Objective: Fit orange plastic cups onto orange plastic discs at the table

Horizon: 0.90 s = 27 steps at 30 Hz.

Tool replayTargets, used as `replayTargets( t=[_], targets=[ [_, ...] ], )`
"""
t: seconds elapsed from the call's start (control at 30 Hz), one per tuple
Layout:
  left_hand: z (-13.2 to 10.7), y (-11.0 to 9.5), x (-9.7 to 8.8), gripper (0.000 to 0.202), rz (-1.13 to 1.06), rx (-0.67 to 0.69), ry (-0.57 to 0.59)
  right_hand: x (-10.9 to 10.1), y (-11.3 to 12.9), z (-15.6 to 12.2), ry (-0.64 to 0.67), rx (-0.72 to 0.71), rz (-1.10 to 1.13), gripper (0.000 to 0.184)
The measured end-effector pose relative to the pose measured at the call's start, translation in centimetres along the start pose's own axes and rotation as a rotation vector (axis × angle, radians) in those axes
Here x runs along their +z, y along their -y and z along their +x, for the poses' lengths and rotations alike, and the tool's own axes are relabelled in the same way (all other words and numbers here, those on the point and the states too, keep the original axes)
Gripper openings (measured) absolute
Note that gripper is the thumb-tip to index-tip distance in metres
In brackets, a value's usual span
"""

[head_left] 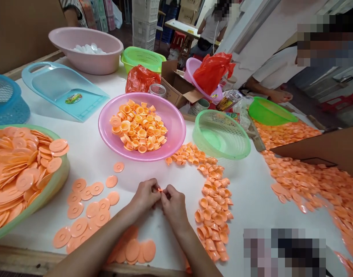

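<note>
Over the white tabletop, my left hand (144,196) and my right hand (174,206) meet fingertip to fingertip. Both pinch a small orange plastic piece (160,190); the fingers hide most of it, so its exact shape cannot be made out. Just beyond them stands a pink basin (176,134) holding a heap of small orange toy cups (142,132). Right of my right hand, more orange cups (212,215) lie in a curved band. Flat orange discs (78,227), like toy saucers, are scattered left of my left hand and partly under my forearm.
A green basin (57,204) heaped with discs stands at left, a blue scoop (75,88) behind it. A green strainer (222,134), a cardboard box (176,86) and red bags (143,79) stand farther back. At right, a person's arm (268,90) is near a large spread of orange pieces (306,181).
</note>
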<state>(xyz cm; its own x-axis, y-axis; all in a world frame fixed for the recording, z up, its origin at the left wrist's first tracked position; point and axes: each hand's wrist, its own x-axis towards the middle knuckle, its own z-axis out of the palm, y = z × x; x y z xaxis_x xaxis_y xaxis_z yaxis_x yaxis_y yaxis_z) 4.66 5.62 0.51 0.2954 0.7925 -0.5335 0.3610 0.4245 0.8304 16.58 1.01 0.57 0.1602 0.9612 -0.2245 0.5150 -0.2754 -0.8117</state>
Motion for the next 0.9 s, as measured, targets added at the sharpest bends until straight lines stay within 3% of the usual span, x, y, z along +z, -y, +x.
replayTargets(
  t=[0.1, 0.2, 0.27, 0.3, 0.43, 0.5, 0.57, 0.63, 0.7, 0.73, 0.83, 0.9],
  targets=[
    [-0.5, 0.4, 0.3, 0.01, -0.053, 0.036, 0.005, -0.1, -0.4, -0.2, 0.001, 0.008, 0.061, 0.018],
    [-1.8, -0.1, -0.4, 0.013, 0.019, 0.044, -0.014, -1.7, 0.0, 1.0, 0.233, 0.074, 0.111, 0.017],
    [-2.9, -1.6, -2.1, 0.013, 0.027, 0.05, -0.085, -3.1, 0.9, 2.7, 0.324, 0.09, 0.096, 0.021],
    [-3.5, -2.8, -3.5, 0.014, 0.012, 0.072, -0.146, -3.7, 1.5, 3.6, 0.282, 0.053, 0.058, 0.023],
    [-4.8, -10.2, -11.0, 0.02, -0.017, 0.316, -0.504, -4.0, 3.8, 7.7, -0.164, -0.241, -0.275, 0.019],
    [-4.8, -13.6, -14.4, 0.032, -0.001, 0.399, -0.675, -3.0, 4.1, 9.1, -0.226, -0.264, -0.442, 0.016],
    [-5.0, -14.8, -16.5, 0.028, 0.072, 0.401, -0.681, -2.1, 3.7, 9.7, -0.212, -0.245, -0.523, 0.015],
    [-5.4, -13.2, -17.2, 0.014, 0.24, 0.325, -0.474, -1.8, 2.7, 9.1, -0.186, -0.268, -0.508, 0.015],
    [-5.5, -9.3, -16.9, 0.013, 0.447, 0.209, -0.241, -2.0, 1.3, 7.6, -0.156, -0.319, -0.423, 0.02],
    [-5.3, -7.0, -16.6, 0.011, 0.535, 0.166, -0.22, -2.3, 0.5, 6.6, -0.143, -0.336, -0.365, 0.023],
    [-3.7, -1.1, -14.6, 0.012, 0.706, 0.108, -0.431, -3.3, -1.7, 3.6, -0.122, -0.315, -0.196, 0.025],
    [-2.4, 0.9, -12.1, 0.017, 0.73, 0.157, -0.485, -3.9, -2.8, 1.9, -0.111, -0.259, -0.122, 0.023]
  ],
)
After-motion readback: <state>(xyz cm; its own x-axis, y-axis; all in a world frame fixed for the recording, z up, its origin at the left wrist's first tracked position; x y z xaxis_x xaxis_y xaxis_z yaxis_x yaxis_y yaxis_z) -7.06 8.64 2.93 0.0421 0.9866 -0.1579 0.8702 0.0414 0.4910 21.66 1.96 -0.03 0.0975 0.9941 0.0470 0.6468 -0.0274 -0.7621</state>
